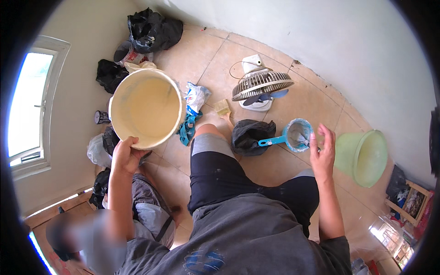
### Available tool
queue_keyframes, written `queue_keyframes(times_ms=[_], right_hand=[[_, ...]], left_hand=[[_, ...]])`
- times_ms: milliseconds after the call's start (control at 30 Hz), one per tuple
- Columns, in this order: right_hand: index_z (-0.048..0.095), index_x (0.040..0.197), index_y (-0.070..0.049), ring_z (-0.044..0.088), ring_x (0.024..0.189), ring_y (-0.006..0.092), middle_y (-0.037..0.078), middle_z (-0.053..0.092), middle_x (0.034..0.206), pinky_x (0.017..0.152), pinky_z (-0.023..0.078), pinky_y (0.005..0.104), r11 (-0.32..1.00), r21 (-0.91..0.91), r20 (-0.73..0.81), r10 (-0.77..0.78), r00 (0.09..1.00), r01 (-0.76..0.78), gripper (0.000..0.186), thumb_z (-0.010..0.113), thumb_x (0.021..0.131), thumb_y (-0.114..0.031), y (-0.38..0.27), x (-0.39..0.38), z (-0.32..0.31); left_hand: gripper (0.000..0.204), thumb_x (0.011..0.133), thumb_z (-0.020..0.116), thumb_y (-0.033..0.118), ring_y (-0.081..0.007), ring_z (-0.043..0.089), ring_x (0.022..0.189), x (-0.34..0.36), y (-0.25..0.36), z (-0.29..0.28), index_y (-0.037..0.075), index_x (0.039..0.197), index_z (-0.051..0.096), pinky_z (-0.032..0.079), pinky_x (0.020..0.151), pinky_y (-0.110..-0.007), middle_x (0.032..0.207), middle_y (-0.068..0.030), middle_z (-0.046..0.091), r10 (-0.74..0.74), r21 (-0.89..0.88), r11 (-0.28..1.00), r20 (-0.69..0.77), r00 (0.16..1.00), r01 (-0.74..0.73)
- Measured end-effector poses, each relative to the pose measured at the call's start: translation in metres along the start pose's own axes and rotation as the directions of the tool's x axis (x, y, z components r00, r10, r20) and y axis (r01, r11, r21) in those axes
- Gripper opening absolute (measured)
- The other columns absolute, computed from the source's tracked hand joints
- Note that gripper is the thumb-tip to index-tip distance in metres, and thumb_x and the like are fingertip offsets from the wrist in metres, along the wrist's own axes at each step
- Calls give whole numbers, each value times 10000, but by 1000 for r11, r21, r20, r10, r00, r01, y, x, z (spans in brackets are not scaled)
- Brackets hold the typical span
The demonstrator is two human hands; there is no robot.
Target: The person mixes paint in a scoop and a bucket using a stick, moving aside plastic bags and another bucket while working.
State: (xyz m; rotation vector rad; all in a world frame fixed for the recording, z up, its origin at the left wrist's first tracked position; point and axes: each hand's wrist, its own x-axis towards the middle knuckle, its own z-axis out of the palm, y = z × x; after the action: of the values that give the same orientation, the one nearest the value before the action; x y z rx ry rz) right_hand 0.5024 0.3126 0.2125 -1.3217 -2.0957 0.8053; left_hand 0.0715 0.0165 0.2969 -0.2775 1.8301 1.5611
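My left hand [127, 155] grips the near rim of a large cream bucket [178, 107], whose open mouth faces me and whose inside looks yellowish. On the right, my right hand [324, 151] has its fingers apart beside a blue water dipper [272, 141]. The dipper is smeared with pale paint or paste, and its handle points left. A greyish tool or smear [301, 139] shows inside it, too small to make out. My fingertips overlap the dipper's right rim; whether they touch it is unclear.
Ahead stands a fan [262, 86] with its grille partly off. Near my knees lie a paintbrush [222, 108], a black plastic bag [250, 137] and a blue-white packet [197, 97]. A green bucket [362, 158] lies right. Another person [151, 215] is at lower left, near several bags.
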Motion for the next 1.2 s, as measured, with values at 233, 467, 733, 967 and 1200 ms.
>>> queue_keyframes(times_ms=[233, 467, 733, 967, 1200], right_hand=[[656, 1096, -34, 614, 971, 270, 114, 622, 1040, 842, 514, 382, 713, 215, 166, -700, 694, 667, 236, 692, 877, -114, -172, 10, -16], [709, 895, -80, 574, 969, 197, 47, 602, 939, 831, 463, 318, 452, -309, 571, -616, 543, 837, 132, 614, 815, -122, -158, 0, -9], [741, 789, -207, 566, 933, 163, -18, 621, 814, 829, 387, 302, 388, -516, 712, -301, 634, 763, 123, 636, 769, -145, -105, -17, -33], [714, 712, -202, 588, 888, 183, -3, 632, 754, 819, 386, 323, 471, -532, 591, -390, 706, 704, 143, 612, 770, -122, -58, -26, -7], [712, 714, -173, 588, 950, 184, 17, 642, 840, 827, 420, 311, 476, -630, 414, -463, 784, 614, 98, 626, 747, -140, -47, -21, 18]], left_hand=[[418, 869, 512, 18, -313, 683, 1018, -98, -20, 60, -62, 1279, 524, 608, 815, -451, 1189, -185, 629, -70, 197, 979, 116, 991, 46], [428, 881, 482, 19, -329, 681, 1032, -135, -59, 112, -55, 1302, 508, 602, 843, -476, 1203, -186, 623, -230, 319, 940, 315, 921, 126], [441, 874, 461, 7, -341, 673, 1062, -147, -89, 167, -68, 1307, 494, 593, 873, -479, 1212, -187, 624, -303, 419, 901, 421, 855, 113], [450, 861, 448, -3, -343, 678, 1045, -142, -100, 188, -50, 1306, 492, 608, 825, -484, 1206, -181, 623, -319, 458, 885, 472, 822, 81], [496, 877, 447, -20, -332, 687, 1032, -134, -99, 198, -29, 1372, 420, 629, 792, -466, 1217, -190, 604, -322, 478, 874, 439, 839, 86]])
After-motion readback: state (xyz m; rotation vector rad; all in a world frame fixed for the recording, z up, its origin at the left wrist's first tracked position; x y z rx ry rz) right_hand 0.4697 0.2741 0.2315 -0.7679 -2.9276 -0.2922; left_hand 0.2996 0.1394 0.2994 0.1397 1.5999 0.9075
